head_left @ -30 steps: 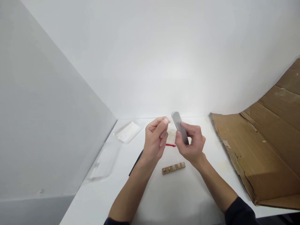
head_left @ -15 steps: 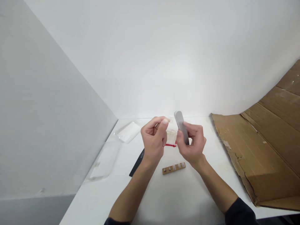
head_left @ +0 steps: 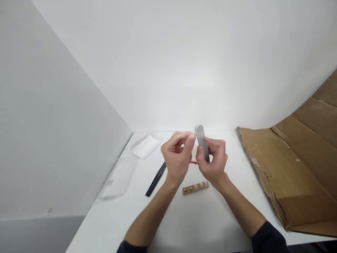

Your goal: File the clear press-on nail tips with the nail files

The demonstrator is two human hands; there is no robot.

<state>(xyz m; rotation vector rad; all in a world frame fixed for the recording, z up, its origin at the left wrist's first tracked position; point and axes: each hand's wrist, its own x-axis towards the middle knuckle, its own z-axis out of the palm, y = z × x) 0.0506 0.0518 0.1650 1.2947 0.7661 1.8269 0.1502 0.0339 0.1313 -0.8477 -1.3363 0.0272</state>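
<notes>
Upright in my right hand is a slim grey bar with a rounded top, gripped between thumb and fingers. My left hand is pinched closed, thumb against forefinger, right beside the bar's upper end. Whatever lies in that pinch, if anything, is too small to make out. Partly hidden behind both hands, a pale packet with a red edge shows on the table. Below the hands lies a brown strip bearing several small pale and metallic pieces.
A black flat strip with small lettering lies by my left forearm. Two clear plastic packages are on the white table's left side. Opened brown cardboard takes up the right side. White walls rise behind and to the left.
My left hand has moved right, bringing its pinched fingertips up to the grey bar's top. My right hand has shifted slightly left with the bar still in it.
</notes>
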